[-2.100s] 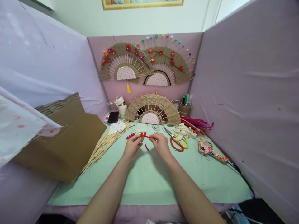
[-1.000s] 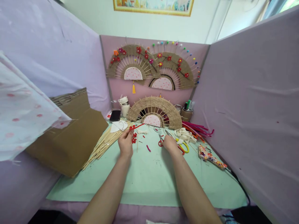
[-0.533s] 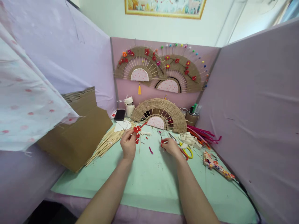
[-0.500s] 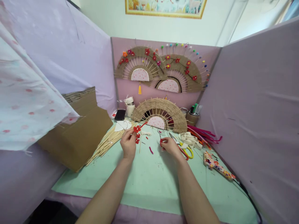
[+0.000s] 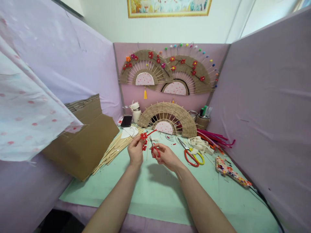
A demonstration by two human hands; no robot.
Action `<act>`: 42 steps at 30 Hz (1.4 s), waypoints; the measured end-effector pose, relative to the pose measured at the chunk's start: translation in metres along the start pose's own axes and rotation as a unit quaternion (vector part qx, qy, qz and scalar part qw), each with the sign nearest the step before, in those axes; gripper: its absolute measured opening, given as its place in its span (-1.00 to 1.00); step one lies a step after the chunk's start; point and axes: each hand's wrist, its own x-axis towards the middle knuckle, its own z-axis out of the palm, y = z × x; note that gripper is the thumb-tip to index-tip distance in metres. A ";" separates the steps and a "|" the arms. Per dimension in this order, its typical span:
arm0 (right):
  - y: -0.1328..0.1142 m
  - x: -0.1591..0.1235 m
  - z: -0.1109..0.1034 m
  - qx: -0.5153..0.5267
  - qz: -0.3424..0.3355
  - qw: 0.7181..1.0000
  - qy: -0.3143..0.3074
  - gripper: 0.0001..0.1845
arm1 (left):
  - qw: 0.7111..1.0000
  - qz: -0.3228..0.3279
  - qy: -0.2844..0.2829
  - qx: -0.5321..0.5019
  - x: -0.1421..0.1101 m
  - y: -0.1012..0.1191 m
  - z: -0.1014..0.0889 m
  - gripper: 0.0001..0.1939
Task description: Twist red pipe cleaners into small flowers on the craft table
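My left hand [image 5: 136,150] is closed on a red pipe-cleaner flower [image 5: 143,136], pinched between thumb and fingertips. A straight red stem sticks out from the flower to the right. More red flowers [image 5: 144,147] show just below it, by my fingers. In my right hand [image 5: 166,157] is a small pair of scissors with red handles [image 5: 155,152]. Their blades point up and to the left, close to the red stem; I cannot tell whether they touch it. Behind both hands stands a woven twine fan [image 5: 170,110] with a pink dotted centre.
Larger red-handled scissors [image 5: 191,158] lie by yellow-handled ones [image 5: 200,158] on the right. A patterned glue gun [image 5: 230,173] with a black cord is further right. Thin sticks [image 5: 114,150] and cardboard [image 5: 80,149] are on the left. Finished fans [image 5: 191,72] hang behind.
My right hand has lifted the small scissors from the table and brought them left to the flower's stem. My left hand still holds the flower in nearly the same place.
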 end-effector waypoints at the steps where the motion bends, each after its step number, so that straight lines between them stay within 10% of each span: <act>1: -0.001 -0.001 0.001 0.002 0.001 1.000 -0.003 -0.63 | 1.000 -0.003 -0.006 -0.001 -0.001 0.000 0.001 -0.83; 22: 0.000 -0.003 0.001 0.000 -0.028 0.999 -0.032 -0.64 | 0.992 0.012 -0.097 0.085 -0.013 0.013 0.005 -0.81; 42: 0.001 -0.005 0.010 0.003 -0.043 0.999 -0.009 -0.70 | 0.985 -0.148 -0.062 -0.067 -0.016 0.018 0.015 -0.75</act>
